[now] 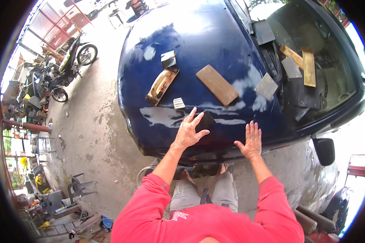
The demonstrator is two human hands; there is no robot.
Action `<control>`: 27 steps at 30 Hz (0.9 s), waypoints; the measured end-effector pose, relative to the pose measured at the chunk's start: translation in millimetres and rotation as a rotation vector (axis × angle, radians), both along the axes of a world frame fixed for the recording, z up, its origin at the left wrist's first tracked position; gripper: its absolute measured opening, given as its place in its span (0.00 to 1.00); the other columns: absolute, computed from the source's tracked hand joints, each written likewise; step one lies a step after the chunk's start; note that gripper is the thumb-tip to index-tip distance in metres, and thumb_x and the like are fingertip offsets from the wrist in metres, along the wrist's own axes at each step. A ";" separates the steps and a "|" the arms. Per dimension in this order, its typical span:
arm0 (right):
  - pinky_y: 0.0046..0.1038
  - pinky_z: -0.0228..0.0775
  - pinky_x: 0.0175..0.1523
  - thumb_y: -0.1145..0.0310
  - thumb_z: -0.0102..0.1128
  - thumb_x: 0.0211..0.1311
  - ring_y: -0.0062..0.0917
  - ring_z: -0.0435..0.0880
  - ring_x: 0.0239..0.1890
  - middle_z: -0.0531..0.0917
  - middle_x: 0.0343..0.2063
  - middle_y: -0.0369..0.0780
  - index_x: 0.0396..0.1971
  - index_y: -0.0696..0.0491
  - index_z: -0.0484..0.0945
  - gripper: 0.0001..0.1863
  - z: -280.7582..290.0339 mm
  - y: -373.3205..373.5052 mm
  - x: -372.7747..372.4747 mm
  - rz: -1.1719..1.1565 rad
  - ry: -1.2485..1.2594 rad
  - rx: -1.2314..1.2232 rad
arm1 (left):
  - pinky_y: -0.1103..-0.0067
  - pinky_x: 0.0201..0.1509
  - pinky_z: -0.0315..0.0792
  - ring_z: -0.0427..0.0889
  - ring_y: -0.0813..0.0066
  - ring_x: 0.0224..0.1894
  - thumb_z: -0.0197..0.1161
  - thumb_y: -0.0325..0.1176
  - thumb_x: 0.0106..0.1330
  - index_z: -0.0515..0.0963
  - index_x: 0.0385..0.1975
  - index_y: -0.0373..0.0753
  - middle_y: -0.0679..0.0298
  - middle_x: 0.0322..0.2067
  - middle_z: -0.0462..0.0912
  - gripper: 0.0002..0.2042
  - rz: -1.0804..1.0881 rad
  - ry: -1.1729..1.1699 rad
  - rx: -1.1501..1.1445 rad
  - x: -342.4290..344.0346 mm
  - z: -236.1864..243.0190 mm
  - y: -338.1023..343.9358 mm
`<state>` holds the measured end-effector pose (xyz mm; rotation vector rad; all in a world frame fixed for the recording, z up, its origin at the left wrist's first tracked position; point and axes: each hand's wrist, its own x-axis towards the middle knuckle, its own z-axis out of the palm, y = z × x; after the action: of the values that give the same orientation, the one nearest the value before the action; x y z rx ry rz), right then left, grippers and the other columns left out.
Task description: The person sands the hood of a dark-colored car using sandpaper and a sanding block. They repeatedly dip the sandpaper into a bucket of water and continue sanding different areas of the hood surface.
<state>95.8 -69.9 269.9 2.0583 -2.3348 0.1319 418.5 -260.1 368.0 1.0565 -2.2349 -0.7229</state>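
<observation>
My left hand [186,131] is over the near edge of a dark blue car hood [174,133], palm down, fingers apart and holding nothing. Just right of its fingers lies a small dark sheet [207,121], perhaps sandpaper. My right hand [252,141], also spread and bare, is further right along the same edge; whether either palm touches the paint I cannot tell. Beyond them on the hood are a brown rectangular block [217,85], a wooden-handled hand tool [162,86], a small white ridged block [179,103] and a block wrapped in grey sheet [168,59]. Whitish patches mark the paint.
Grey sheets [266,86] and yellowish wooden strips [308,68] lie toward the windshield at right. A side mirror [324,151] juts out at lower right. A motorcycle [69,65], piled clutter and an overturned dark chair [79,188] are on the concrete floor at left.
</observation>
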 end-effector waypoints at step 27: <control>0.53 0.31 0.87 0.43 0.68 0.66 0.45 0.39 0.87 0.44 0.86 0.49 0.83 0.58 0.49 0.57 46.7 5.3 -47.0 0.174 -0.477 0.187 | 0.69 0.83 0.62 0.64 0.62 0.81 0.66 0.27 0.66 0.73 0.75 0.53 0.57 0.78 0.68 0.34 -0.061 -0.222 -0.055 -269.7 129.2 -230.6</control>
<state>48.8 -64.6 316.6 2.5624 -2.4880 0.4756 148.8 -490.7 497.2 1.0918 -2.4703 -0.5902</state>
